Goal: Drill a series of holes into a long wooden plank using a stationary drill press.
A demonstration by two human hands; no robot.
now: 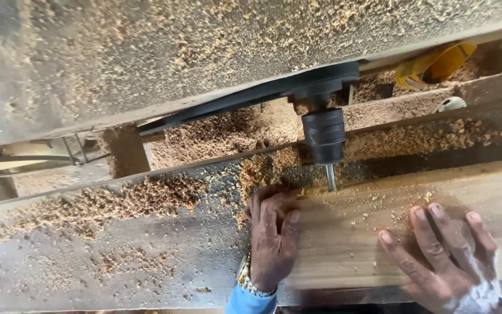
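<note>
A pale wooden board [350,232] lies flat on a sawdust-covered machine table [117,256], its far edge against a metal drill bit [331,177] held in a black chuck [323,136]. My left hand [271,235] grips the board's left end, fingers curled over the end grain. My right hand [445,256] lies flat on top of the board at the right, fingers spread and dusted white. A metal watch and a blue cuff show at my left wrist.
A black drive belt [222,104] runs from the spindle to the left under a dusty upper surface [146,52]. Heaps of wood shavings [228,131] fill the channel behind the bit. A yellow object [434,64] lies at the upper right.
</note>
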